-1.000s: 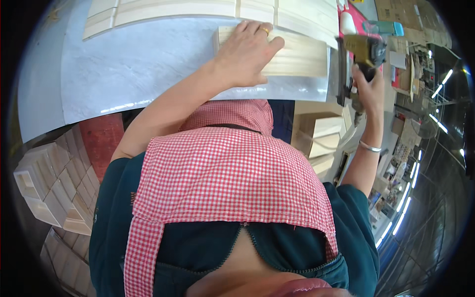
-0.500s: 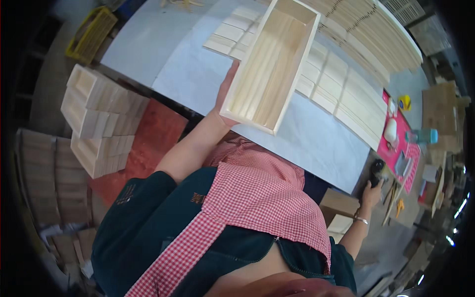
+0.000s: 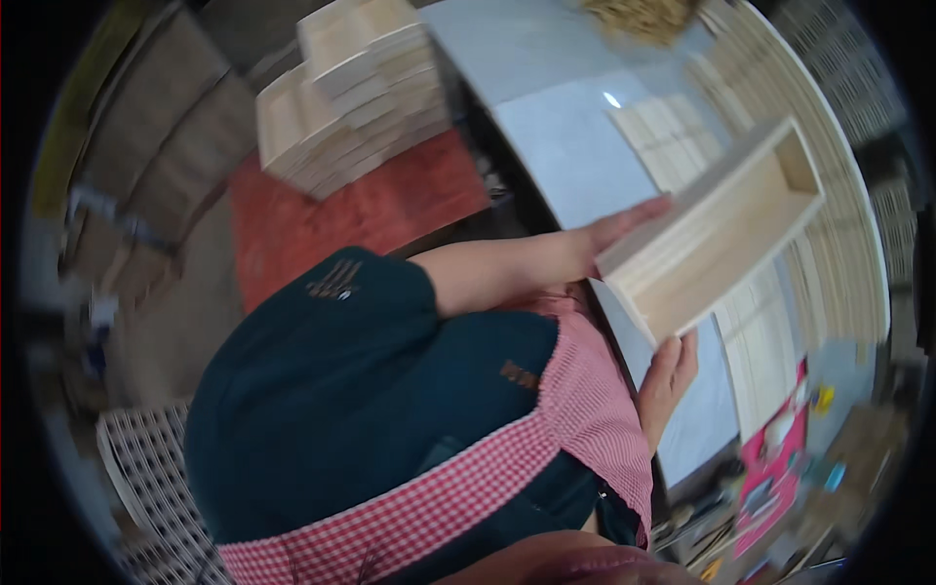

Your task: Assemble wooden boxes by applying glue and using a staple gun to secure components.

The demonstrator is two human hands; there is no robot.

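A long, open-topped wooden box (image 3: 717, 244) is held over the table in front of me, tilted with its open side toward the right. My left hand (image 3: 624, 229) grips its near left end, with the fingers along the outer side. At the lower corner of the same end, my right hand (image 3: 671, 375) closes on the box with the fingertips at its edge. Part of each hand is hidden behind the box.
Stacked wooden boxes (image 3: 356, 97) stand on a red board (image 3: 361, 214) to the left. Flat wooden pieces (image 3: 760, 341) lie on the pale table (image 3: 585, 161), with long strips (image 3: 848, 224) along its far edge. A pink mat (image 3: 775, 478) holds small items at right.
My view has swung left, toward the stacked boxes. My right hand has left a dark object by the table's right end and now holds the box too. The box has turned and tilted.
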